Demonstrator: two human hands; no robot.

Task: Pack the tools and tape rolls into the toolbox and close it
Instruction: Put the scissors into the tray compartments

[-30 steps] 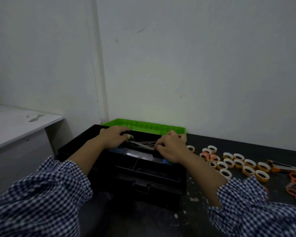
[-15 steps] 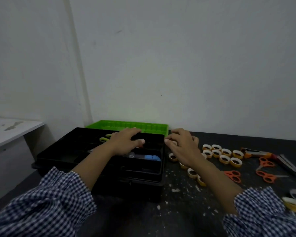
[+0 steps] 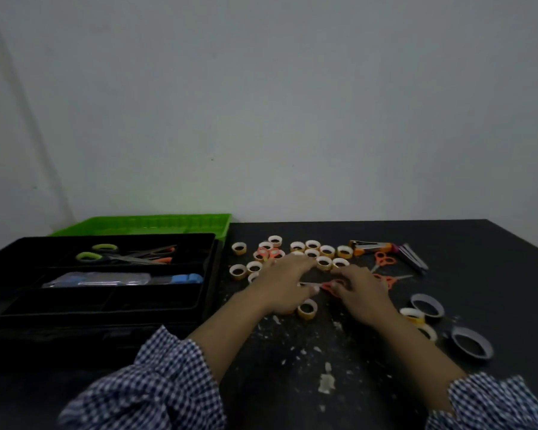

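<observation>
Loads of small yellow tape rolls (image 3: 323, 262) sit loose on the dark table (image 3: 479, 259), right of the open black plastic toolbox (image 3: 75, 336). Right hand (image 3: 359, 293) curls its fingers round the small orange-handled scissors (image 3: 326, 286). Left hand (image 3: 284, 283) lies flattish by the blade, can't tell if it's pinching. A careless lift could snag nearby rolls and scatter them.

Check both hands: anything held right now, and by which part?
Right hand pinches the small orange scissors at the handle loops. Left hand lies at the blade end; whether its grip closes on the blades cannot be told.
</observation>
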